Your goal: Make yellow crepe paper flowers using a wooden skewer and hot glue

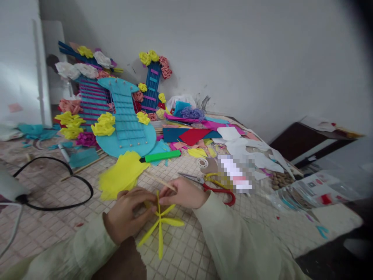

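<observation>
Low in the middle, both hands meet over a tiled floor (189, 249). My left hand (128, 216) is closed around the top of a bundle of yellow paper strips (160, 225), which fan out downward. My right hand (183, 193) pinches the same bundle from the right, and a thin wooden stick (163, 182) lies across its fingers. A crumpled yellow paper sheet (122, 175) lies just beyond my left hand. Scissors with red and yellow handles (212, 184) lie right of my right hand.
Blue craft frames with paper flowers (116, 112) stand against the wall. A green marker (160, 156) lies by them. Coloured paper scraps (204, 134) spread to the right. A black cable (58, 182) loops at left. A dark low table (303, 142) stands at right.
</observation>
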`<state>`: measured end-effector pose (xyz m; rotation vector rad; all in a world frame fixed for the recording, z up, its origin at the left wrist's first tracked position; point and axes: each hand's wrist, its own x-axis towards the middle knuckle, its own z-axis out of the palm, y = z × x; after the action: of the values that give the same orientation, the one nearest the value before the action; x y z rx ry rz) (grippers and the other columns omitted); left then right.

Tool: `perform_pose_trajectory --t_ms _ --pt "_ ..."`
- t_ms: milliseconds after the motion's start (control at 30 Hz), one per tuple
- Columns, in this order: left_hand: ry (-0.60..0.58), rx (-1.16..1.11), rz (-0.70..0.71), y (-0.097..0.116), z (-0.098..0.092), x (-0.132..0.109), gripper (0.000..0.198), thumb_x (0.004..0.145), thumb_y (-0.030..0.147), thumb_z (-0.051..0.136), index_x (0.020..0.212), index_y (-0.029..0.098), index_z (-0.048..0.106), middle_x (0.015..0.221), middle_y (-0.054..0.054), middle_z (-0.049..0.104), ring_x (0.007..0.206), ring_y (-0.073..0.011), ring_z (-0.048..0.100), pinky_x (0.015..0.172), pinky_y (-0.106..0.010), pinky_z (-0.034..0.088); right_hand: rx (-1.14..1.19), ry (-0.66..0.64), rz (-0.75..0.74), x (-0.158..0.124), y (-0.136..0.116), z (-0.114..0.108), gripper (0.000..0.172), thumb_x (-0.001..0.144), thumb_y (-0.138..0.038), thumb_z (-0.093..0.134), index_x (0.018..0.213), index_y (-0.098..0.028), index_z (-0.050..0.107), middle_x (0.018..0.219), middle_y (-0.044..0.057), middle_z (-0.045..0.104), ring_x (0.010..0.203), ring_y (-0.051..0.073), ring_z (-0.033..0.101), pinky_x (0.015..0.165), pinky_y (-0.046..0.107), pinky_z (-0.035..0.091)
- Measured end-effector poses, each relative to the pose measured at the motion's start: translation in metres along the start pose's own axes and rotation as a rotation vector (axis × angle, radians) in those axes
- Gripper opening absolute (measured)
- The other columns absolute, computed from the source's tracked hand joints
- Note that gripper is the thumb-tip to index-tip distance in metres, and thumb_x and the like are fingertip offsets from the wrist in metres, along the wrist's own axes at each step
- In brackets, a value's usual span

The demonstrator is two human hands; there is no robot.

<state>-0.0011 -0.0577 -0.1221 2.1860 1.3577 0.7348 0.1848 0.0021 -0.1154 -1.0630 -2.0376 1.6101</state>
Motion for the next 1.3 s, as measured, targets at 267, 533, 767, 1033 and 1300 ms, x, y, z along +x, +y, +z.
perform_pose_trajectory --t_ms 267,533,767,1033,1300 --pt "0.029 -0.139 -0.088 0.002 -0.002 -0.002 0.022 0.073 0.034 0.054 0.091 0.023 0.063 0.085 0.000 0.071 0.077 -0.0164 0.065 0.069 -0.026 0.050 0.176 0.089 0.050 -0.001 -0.005 0.003 0.033 0.054 -0.030 0.076 0.078 -0.013 0.060 0.066 0.000 0.060 0.061 0.012 0.057 0.058 0.022 0.043" --pt "0.147 -0.189 -0.125 0.013 -0.015 -0.006 0.022 0.074 0.036 0.056 0.091 0.027 0.066 0.090 0.000 0.072 0.084 -0.0190 0.065 0.077 -0.030 0.051 0.306 0.145 0.017 -0.004 -0.015 0.004 0.036 0.055 -0.027 0.077 0.083 -0.014 0.060 0.072 -0.001 0.058 0.062 0.009 0.055 0.058 0.019 0.041" --pt "0.265 -0.114 -0.086 0.015 -0.015 -0.005 0.023 0.072 0.035 0.057 0.092 0.024 0.063 0.097 -0.003 0.068 0.092 -0.0200 0.062 0.077 -0.030 0.051 0.301 0.136 -0.033 -0.008 -0.020 0.007 0.024 0.062 -0.028 0.073 0.077 -0.013 0.062 0.072 -0.001 0.059 0.053 0.005 0.049 0.050 0.016 0.038" --pt "0.037 -0.025 -0.196 0.011 -0.007 -0.007 0.030 0.069 0.037 0.057 0.094 0.021 0.058 0.083 -0.002 0.069 0.073 -0.0183 0.065 0.067 -0.030 0.052 0.250 0.147 -0.061 -0.008 -0.019 0.007 0.020 0.067 -0.029 0.069 0.077 -0.013 0.063 0.067 -0.002 0.058 0.048 0.004 0.044 0.046 0.015 0.034" --pt "0.105 0.091 -0.064 -0.002 -0.002 -0.007 0.039 0.069 0.041 0.059 0.102 0.022 0.055 0.090 -0.005 0.067 0.084 -0.0221 0.063 0.074 -0.034 0.050 0.011 0.192 -0.021 -0.006 -0.010 0.006 0.023 0.071 -0.032 0.064 0.083 -0.013 0.064 0.077 0.002 0.062 0.062 0.010 0.053 0.053 0.019 0.040"
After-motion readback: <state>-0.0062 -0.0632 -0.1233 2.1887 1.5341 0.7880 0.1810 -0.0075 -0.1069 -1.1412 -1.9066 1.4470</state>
